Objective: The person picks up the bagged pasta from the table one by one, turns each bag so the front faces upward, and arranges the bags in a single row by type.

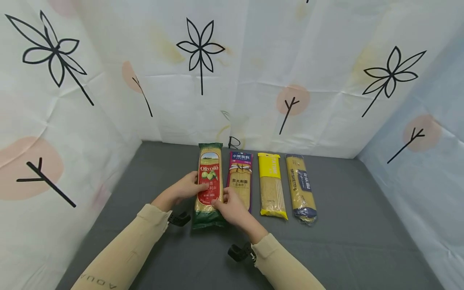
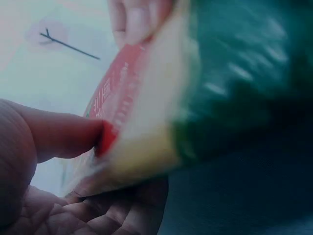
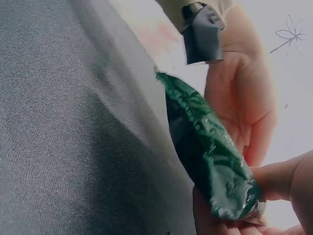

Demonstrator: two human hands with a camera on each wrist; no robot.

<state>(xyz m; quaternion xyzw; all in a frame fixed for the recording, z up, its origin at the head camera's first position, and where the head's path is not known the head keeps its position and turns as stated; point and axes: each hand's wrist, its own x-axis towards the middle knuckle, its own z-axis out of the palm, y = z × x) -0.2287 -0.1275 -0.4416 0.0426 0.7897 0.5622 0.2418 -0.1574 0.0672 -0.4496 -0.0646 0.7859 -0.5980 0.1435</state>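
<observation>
Both hands hold a pack of spaghetti (image 1: 209,161) with a red label and green ends, raised off the dark cloth. My left hand (image 1: 184,187) grips its left edge, thumb on the label and fingers beneath, as the left wrist view also shows. On the lower right edge, my right hand (image 1: 235,208) pinches the pack with its thumb on top. The right wrist view shows the crumpled green end (image 3: 210,147) between the two hands. Just right of it lies a purple and blue pasta pack (image 1: 241,181), partly covered by my right hand.
Further right lie a yellow-topped spaghetti pack (image 1: 272,189) and a clear spaghetti pack with a dark blue label (image 1: 301,187), roughly in a row. The dark grey cloth (image 1: 348,249) covers the table. White patterned curtains (image 1: 253,52) enclose the back and sides.
</observation>
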